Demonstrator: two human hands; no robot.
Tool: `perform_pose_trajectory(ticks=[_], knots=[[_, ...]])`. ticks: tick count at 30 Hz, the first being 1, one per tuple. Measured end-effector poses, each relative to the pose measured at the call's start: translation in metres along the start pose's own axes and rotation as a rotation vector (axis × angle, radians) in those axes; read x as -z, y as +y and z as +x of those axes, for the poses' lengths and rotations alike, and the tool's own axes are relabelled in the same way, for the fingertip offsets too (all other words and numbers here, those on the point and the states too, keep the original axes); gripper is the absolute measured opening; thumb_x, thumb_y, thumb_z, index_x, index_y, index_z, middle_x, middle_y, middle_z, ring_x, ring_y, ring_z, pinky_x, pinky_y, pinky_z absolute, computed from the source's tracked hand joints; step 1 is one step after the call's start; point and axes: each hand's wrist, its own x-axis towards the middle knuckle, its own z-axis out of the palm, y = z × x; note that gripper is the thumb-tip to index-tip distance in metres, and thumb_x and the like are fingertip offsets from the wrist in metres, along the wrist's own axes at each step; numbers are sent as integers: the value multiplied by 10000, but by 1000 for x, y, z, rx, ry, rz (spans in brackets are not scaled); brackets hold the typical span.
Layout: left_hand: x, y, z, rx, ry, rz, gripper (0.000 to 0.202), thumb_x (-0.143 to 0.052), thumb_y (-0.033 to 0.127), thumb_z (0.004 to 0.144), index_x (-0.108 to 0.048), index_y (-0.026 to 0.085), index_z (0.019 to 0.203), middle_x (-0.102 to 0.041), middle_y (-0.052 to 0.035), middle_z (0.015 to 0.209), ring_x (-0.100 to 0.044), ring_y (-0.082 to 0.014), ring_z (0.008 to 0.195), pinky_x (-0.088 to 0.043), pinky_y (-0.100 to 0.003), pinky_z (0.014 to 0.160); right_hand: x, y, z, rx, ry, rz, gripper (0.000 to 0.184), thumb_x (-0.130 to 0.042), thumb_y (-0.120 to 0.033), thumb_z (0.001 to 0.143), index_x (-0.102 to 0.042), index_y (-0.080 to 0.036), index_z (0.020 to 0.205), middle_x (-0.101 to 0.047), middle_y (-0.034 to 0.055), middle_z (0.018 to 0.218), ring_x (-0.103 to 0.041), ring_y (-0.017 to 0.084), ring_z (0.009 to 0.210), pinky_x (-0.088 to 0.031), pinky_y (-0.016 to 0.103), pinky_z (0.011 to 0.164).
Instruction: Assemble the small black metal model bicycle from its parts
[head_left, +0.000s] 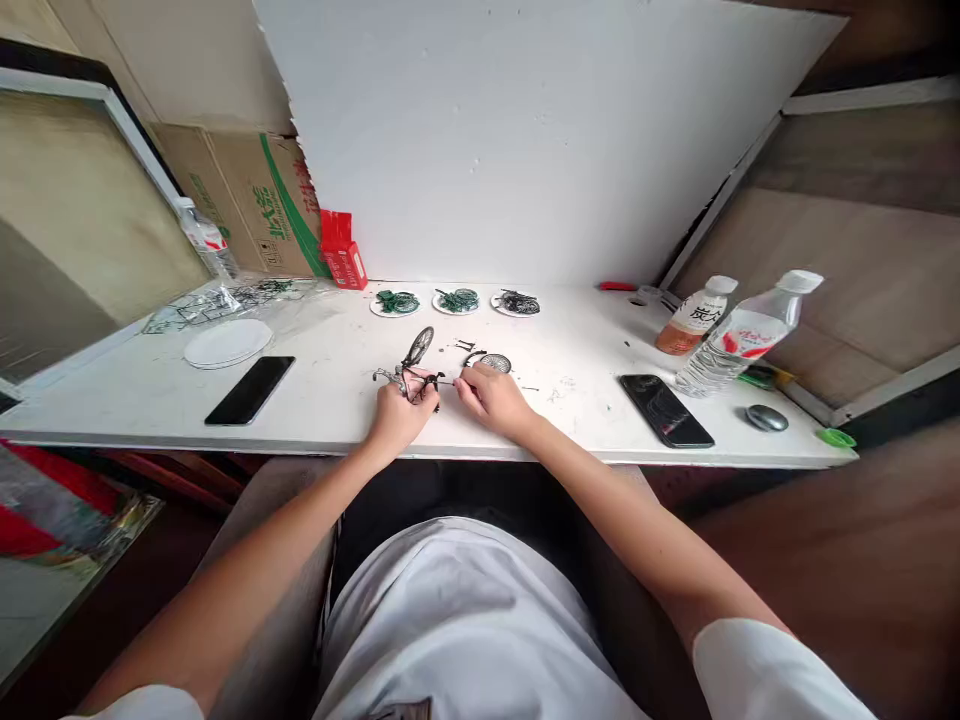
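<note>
My left hand (405, 412) is closed around a small black model bicycle (418, 348), whose spoked wheel points away from me and whose handlebar sticks out to the left. My right hand (491, 395) pinches a thin metal shaft (448, 382), like a small screwdriver, with its tip at the bicycle's right side. Its handle is hidden in my fingers. Just beyond my right hand lies a loose spoked wheel (496, 363) with a curved dark part. Small black pieces (466, 345) are scattered on the white table (337, 400) near it.
At the back stand white plates with green parts (397, 303), (455, 301) and a plate of black parts (515, 302). Phones (250, 391), (666, 411) lie left and right. Bottles (694, 316), (752, 335) stand at right, near a shiny oval object (766, 418). A red box (343, 252) is back left.
</note>
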Motion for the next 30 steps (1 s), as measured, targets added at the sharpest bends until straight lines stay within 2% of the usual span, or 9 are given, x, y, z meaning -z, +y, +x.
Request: perform_pose_trajectory(ticks=[7, 14, 22, 26, 30], knots=[[1, 6, -4, -23, 2, 56, 88, -703, 258, 847, -738, 178, 853, -789, -86, 728, -743, -219, 654, -574, -291, 653, -3, -2, -1, -30, -29, -110, 410, -381, -338, 1154, -610, -185, 850, -630, 71, 782, -521, 195, 709, -273, 332, 648], [2, 7, -5, -115, 13, 174, 163, -667, 264, 885, -764, 161, 966, -807, -95, 803, -760, -234, 697, -585, -322, 719, 3, -3, -4, -35, 7, 75, 205, -464, -372, 1121, -548, -205, 1035, -667, 45, 878, -554, 182, 712, -350, 300, 660], [2, 10, -5, -21, 31, 107, 136, -727, 282, 863, -763, 166, 924, -787, -88, 734, -757, -241, 685, -591, -314, 684, 3, -3, -2, 11, -27, 23, 237, -432, -366, 1141, -536, -215, 991, -647, 63, 881, -579, 203, 787, -368, 300, 690], [3, 9, -4, -15, 10, 83, 160, -714, 294, 879, -765, 162, 955, -788, -80, 751, -748, -229, 679, -582, -308, 678, 2, -2, -3, 25, -37, -22, 270, -412, -373, 1153, -559, -204, 1002, -657, 77, 902, -583, 206, 812, -357, 300, 688], [4, 8, -4, -33, 10, 100, 160, -703, 296, 888, -766, 162, 948, -795, -78, 782, -732, -213, 675, -564, -300, 675, 0, -1, -2, 7, -56, -90, 313, -407, -369, 1156, -594, -190, 981, -662, 73, 865, -560, 197, 752, -323, 308, 666]])
